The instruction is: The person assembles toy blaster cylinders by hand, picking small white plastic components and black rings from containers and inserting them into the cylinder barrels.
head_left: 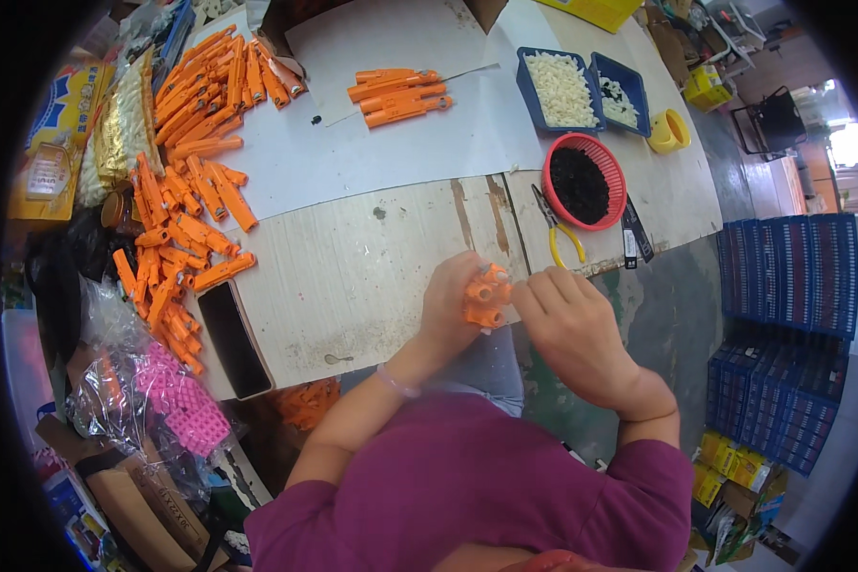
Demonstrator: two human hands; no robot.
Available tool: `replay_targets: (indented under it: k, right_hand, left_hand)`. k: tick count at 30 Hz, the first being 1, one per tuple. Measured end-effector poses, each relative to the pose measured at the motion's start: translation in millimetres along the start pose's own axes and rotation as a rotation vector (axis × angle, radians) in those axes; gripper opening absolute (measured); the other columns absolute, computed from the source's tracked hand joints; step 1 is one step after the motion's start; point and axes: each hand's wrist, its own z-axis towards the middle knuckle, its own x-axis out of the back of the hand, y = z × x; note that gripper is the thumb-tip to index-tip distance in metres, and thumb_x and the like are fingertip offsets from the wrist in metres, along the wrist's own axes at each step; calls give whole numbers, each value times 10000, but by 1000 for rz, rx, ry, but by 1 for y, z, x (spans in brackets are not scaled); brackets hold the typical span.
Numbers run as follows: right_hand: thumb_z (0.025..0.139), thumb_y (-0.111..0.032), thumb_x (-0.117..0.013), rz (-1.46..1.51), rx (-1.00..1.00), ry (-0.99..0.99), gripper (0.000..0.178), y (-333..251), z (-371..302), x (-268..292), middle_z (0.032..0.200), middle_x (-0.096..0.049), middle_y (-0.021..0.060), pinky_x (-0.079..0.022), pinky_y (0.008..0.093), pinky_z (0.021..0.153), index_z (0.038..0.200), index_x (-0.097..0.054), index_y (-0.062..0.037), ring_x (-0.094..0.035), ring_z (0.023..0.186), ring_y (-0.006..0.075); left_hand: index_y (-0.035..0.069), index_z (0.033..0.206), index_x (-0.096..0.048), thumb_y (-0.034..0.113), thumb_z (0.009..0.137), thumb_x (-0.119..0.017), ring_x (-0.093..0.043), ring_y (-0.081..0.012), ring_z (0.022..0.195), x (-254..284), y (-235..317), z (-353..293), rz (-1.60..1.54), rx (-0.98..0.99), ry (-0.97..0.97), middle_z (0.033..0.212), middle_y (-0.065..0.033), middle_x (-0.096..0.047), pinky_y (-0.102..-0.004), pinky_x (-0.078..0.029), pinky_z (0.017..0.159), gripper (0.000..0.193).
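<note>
My left hand (448, 303) is closed round a bundle of several orange plastic pieces (487, 294), their round, hollow ends facing right. Right beside those ends is my right hand (574, 329), its fingers curled in a pinch; whatever they hold is hidden. On white paper farther off lies a small row of similar orange pieces (400, 98), with a thin wire-like strip by them. A large heap of long orange plastic pieces (200, 214) spreads along the left of the table.
Blue trays of cream-coloured parts (561, 88) and mixed parts (620, 103) stand far right, near a red basket of black parts (582, 186), yellow-handled pliers (564, 240) and a yellow tape roll (670, 132). A phone (234, 340) lies front left. Blue crates (786, 276) are stacked beyond.
</note>
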Motion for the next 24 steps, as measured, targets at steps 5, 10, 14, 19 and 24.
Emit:
replay_targets:
  k: [5, 10, 14, 19, 24]
  right_hand:
    - [662, -76, -584, -180, -38, -470, 128, -7, 14, 9, 687, -567, 96, -438, 361, 589, 767, -513, -55, -602, 722, 259]
    - [670, -83, -598, 11, -121, -519, 118, 8, 23, 17, 724, -601, 108, -453, 367, 579, 772, -552, -45, -614, 703, 267]
    - [796, -180, -613, 1185, 307, 468, 167, -2, 27, 46, 715, -613, 91, -491, 339, 555, 699, -565, -53, -615, 650, 238]
    - [805, -178, -604, 1139, 273, 554, 164, 6, -95, 99, 722, -607, 91, -485, 341, 563, 707, -567, -52, -607, 657, 238]
    - [816, -176, -593, 1190, 348, 568, 162, -25, -70, 77, 729, -600, 90, -478, 342, 573, 717, -569, -50, -597, 665, 238]
  left_hand:
    - [51, 1161, -486, 105, 535, -824, -554, -369, 977, -1, 7, 4, 72, -39, 0, 1106, -162, -549, -429, -467, 826, 714]
    - [45, 1156, -489, 83, 613, -803, -563, -356, 981, -3, 5, 2, 38, -26, 44, 1103, -173, -549, -408, -476, 829, 628]
    - [36, 1190, -467, 36, 692, -750, -572, -329, 976, -6, 0, 5, 82, -25, 41, 1099, -179, -547, -374, -486, 823, 573]
    - [38, 1225, -436, 6, 697, -719, -569, -317, 963, -11, -5, -2, -69, 82, 4, 1111, -177, -533, -362, -483, 821, 600]
    - [41, 1229, -428, 11, 706, -711, -567, -309, 969, 1, 0, 2, 12, 47, -1, 1130, -172, -521, -355, -480, 827, 595]
